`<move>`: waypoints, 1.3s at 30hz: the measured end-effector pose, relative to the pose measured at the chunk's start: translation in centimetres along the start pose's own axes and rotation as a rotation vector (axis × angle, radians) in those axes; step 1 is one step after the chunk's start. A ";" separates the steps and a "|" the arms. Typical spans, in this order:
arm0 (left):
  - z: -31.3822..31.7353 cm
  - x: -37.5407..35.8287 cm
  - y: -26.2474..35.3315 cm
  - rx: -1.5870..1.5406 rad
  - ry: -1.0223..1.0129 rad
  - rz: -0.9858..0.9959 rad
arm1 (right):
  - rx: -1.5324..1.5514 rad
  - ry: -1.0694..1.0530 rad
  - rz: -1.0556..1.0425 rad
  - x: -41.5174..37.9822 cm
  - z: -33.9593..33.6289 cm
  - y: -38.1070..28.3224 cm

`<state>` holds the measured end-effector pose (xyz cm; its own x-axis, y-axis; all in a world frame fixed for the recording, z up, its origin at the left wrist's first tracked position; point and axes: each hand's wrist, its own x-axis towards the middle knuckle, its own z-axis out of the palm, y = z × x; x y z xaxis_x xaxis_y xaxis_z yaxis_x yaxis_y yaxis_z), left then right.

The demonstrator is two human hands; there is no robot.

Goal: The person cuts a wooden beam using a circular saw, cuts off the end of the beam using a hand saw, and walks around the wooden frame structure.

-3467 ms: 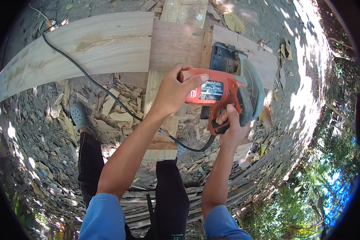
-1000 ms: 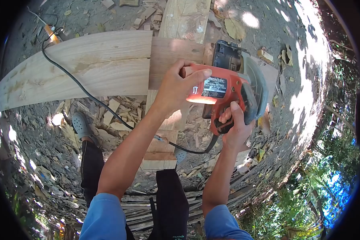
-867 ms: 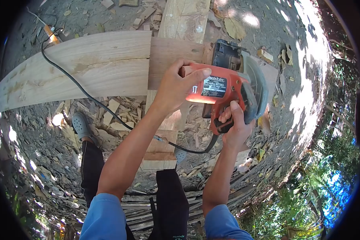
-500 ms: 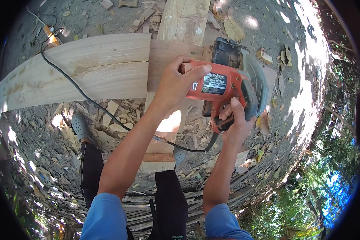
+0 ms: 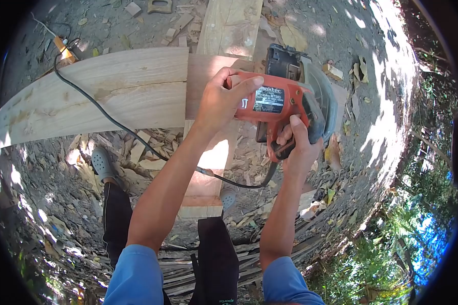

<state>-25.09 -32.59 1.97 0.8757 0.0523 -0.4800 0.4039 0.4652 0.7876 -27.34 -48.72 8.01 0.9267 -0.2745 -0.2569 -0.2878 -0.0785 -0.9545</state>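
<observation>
A red circular saw (image 5: 269, 99) with a dark base and a grey blade guard is held in both hands over a wooden board (image 5: 201, 81). My left hand (image 5: 224, 96) is closed around the motor end, its thumb lying along the top of the housing. Wrapped on the rear handle is my right hand (image 5: 300, 145), with its fingers curled by the trigger. The blade is hidden under the guard and body. From the handle a black power cord (image 5: 104, 113) runs left, passing beneath my left forearm and over a long plank (image 5: 122, 86).
Another plank (image 5: 229, 28) extends away under the board. An orange cord connector (image 5: 65, 50) lies at the upper left. Wood chips (image 5: 140, 145) and offcuts (image 5: 132, 8) litter the ground. A handsaw handle (image 5: 160, 5) shows at the top edge. My grey clog (image 5: 103, 163) stands beside the plank.
The saw and both hands have shifted slightly left in the view, with the grip unchanged. The black cord near the handle has risen a little in the picture.
</observation>
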 end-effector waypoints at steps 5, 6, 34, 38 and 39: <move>0.0 0.2 0.3 -0.035 -0.008 -0.002 | -0.018 -0.015 0.016 0.3 0.2 -0.3; 0.0 0.2 0.6 -0.035 -0.009 -0.001 | -0.018 -0.014 0.016 0.5 0.3 -0.3; -10.2 -0.1 1.5 1.629 0.647 0.729 | 0.097 -0.138 0.078 1.2 0.1 -0.5; -10.2 0.0 1.4 1.630 0.643 0.767 | 0.099 -0.200 0.034 0.8 -0.8 0.8; -10.3 0.1 1.3 1.639 0.649 0.760 | 0.043 -0.196 0.069 0.6 -1.1 0.8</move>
<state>-27.13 -22.89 -1.01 0.9001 0.2665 0.3446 0.1969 -0.9545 0.2237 -27.29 -50.04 7.25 0.9356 -0.0858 -0.3425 -0.3455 -0.0234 -0.9381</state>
